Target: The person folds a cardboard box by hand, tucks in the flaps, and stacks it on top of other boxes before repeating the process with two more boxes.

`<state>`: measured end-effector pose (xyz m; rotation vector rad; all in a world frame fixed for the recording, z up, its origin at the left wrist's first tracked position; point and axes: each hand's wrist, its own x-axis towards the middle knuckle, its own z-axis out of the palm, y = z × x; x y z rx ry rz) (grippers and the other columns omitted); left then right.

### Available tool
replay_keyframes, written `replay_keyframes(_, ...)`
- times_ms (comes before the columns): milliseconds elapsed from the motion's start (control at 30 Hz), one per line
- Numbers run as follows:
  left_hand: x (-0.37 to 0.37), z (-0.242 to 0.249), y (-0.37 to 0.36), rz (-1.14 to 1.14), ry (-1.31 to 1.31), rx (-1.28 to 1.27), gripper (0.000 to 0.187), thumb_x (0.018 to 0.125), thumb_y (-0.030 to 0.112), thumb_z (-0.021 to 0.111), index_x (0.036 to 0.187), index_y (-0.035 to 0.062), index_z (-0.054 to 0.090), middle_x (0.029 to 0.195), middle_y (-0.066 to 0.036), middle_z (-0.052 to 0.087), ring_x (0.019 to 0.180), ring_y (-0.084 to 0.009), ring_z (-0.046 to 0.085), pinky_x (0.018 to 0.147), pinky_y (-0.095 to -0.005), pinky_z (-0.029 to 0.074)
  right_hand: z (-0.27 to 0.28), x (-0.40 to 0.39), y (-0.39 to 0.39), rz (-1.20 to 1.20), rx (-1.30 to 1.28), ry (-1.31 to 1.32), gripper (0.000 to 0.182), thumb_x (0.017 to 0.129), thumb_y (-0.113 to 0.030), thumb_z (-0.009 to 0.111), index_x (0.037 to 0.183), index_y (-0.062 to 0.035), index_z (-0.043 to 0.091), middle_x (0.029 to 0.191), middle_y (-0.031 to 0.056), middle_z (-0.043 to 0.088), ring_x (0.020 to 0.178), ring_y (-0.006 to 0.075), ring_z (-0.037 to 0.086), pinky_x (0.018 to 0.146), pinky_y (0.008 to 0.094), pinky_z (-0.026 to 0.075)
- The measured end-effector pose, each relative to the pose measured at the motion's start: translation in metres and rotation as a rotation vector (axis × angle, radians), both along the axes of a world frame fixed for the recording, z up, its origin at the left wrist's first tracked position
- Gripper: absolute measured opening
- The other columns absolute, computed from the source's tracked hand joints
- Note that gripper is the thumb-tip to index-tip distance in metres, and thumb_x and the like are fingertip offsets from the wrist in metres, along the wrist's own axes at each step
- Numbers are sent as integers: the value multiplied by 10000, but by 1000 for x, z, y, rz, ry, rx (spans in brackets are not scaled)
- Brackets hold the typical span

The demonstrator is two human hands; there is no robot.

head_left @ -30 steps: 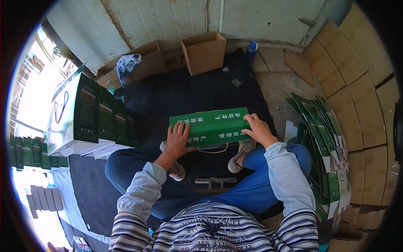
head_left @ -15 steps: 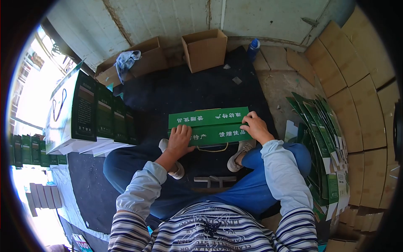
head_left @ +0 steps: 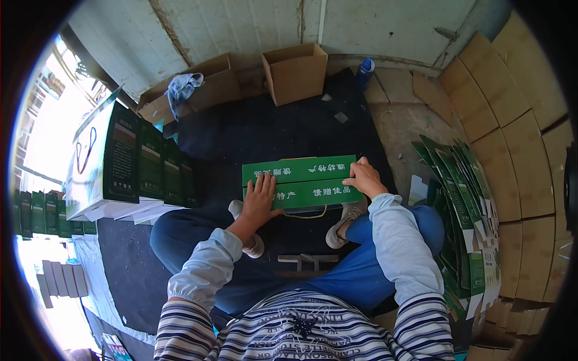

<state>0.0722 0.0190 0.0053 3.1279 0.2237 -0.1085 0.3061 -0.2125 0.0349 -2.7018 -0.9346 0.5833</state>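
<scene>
A green box [head_left: 301, 183] with white lettering lies between my feet, its top made of two panels that meet at a lengthwise seam. A cord handle shows along its near side and another at its far edge. My left hand [head_left: 259, 200] rests on the left part of the top, fingers spread and reaching over the seam. At the right end, my right hand [head_left: 366, 179] grips the box's edge, with its thumb and fingertips at the seam.
Assembled green boxes [head_left: 123, 159] stand at the left. Flat green cartons [head_left: 460, 192] lean at the right, beside stacked brown cartons [head_left: 509, 174]. Ahead are an open brown box [head_left: 296, 78], a blue cloth [head_left: 182, 90] and a blue bottle [head_left: 365, 71].
My left hand has slid forward, its fingers now flatter and across the seam. My right hand has shifted slightly at the box's end, and the two top panels lie flatter together.
</scene>
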Motion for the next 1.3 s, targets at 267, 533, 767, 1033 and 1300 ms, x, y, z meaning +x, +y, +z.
replay_keyframes(267,-21,-69,62,547,-257,-455,827,785,564,593,1322,-40,419,1348,-224,431,1232,-372,428,1019,-481,332,-51,31,-46,-468,282,362,352,835,-303,630,1035,-22,563,866,169,644,760,255,643,702,376,513)
replay_keyframes(533,-12,-65,67,1018,-276,-1316,789,862,670,381,1177,-26,578,1121,-208,602,1060,-292,559,908,-372,415,-91,4,-66,-36,-123,430,635,716,-359,760,1212,-15,561,1189,196,597,1109,314,575,924,360,456)
replay_keyframes(767,17,76,69,494,-773,-1103,544,884,439,559,1171,-23,573,1101,-178,620,1065,-267,573,926,-348,418,-10,30,-41,-335,808,520,510,860,-323,662,1243,-15,523,1175,69,587,1078,160,536,919,291,415)
replay_keyframes(1033,1,298,70,27,-918,-707,582,831,273,665,1309,5,470,1192,-173,580,1082,-254,563,922,-359,440,90,41,4,-378,1134,438,577,922,-504,500,1285,-56,502,1160,23,567,998,116,534,788,225,406)
replay_keyframes(1300,-99,475,224,521,-743,-274,566,891,383,598,1374,128,447,1000,-89,655,829,-129,635,719,-271,522,237,-58,190,191,1152,777,496,915,-429,519,1198,-24,561,1066,58,624,940,153,613,722,288,512)
